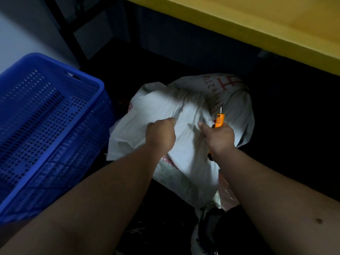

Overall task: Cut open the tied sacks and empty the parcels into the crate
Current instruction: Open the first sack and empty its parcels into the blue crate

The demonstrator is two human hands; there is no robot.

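Note:
A white woven sack [154,107] with red print lies on the dark floor in the middle. Behind it a second white sack [237,107] with red characters is bunched at its neck. My left hand [161,135] grips a fold of the near sack's cloth. My right hand [219,137] holds an orange cutter [219,120] with its thin blade pointing up, and its thumb also presses on the sack. The blue perforated crate [49,126] stands tilted at the left, with nothing visible inside.
A yellow table top [257,24] overhangs at the upper right. A dark metal frame [73,39] and a pale wall stand at the upper left. More sack cloth and a dark item [207,227] lie by my feet. The floor is dark.

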